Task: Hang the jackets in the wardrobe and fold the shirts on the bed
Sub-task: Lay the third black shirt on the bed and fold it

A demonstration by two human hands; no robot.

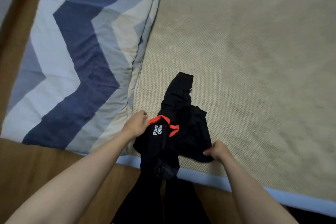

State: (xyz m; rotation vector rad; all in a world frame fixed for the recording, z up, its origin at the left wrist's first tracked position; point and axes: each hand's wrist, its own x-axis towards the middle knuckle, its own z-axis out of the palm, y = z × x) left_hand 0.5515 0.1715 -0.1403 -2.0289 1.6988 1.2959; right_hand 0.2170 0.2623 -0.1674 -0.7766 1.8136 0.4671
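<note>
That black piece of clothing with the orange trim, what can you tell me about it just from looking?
The black garment looks like thin, soft cloth, crumpled rather than spread flat. It has an orange-red neckline band and small white lettering beside it. One sleeve stretches away across the beige woven bed cover; its lower part hangs over the bed's near edge. The left hand grips it near the collar, and the right hand pinches its right edge.

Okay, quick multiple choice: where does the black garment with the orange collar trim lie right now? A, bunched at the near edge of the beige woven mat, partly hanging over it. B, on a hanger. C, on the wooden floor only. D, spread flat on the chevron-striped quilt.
A: the black garment with orange collar trim sits crumpled on the beige woven mat at its near edge, its lower part drooping past it, gripped by both hands, left and right.
</note>
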